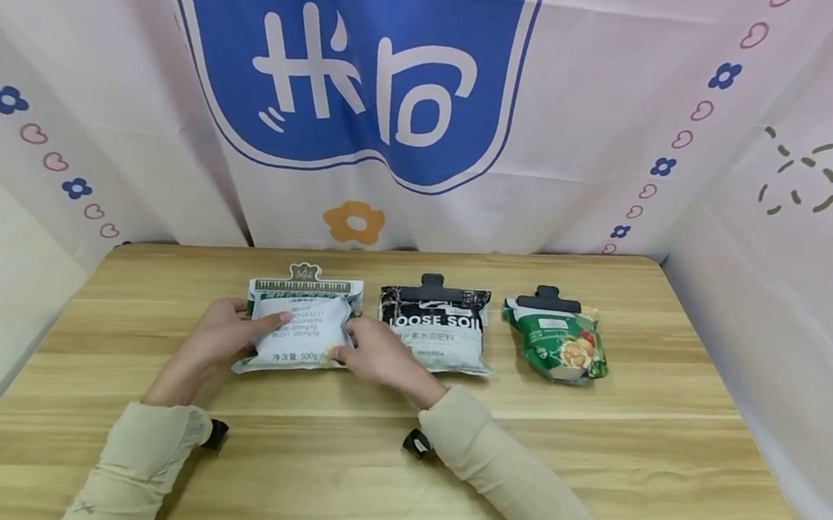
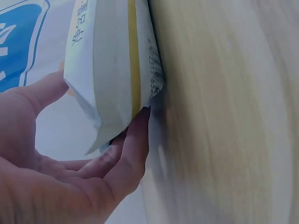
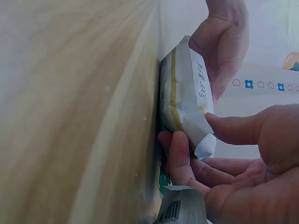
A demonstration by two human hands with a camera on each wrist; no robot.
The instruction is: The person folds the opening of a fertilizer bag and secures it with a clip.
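A white printed bag marked 500g [image 1: 304,337] lies at the left of a row of three bags, with a crown-topped clip [image 1: 303,283] along its upper edge. My left hand [image 1: 224,330] holds its left side, thumb on the front. In the left wrist view, the fingers of that hand [image 2: 79,182] curl under the bag's end [image 2: 112,65]. On the opposite side, my right hand [image 1: 383,359] pinches the lower right corner. The right wrist view has this hand [image 3: 243,177] with its thumb over the bag [image 3: 184,93] and fingers beneath.
Just right of the held bag lies a black and white LOOSE SOIL bag [image 1: 435,333] with a black clip [image 1: 432,288]. Farther right is a green bag [image 1: 555,340], also clipped in black [image 1: 548,298]. A printed cloth [image 1: 586,142] hangs behind the wooden table [image 1: 334,486].
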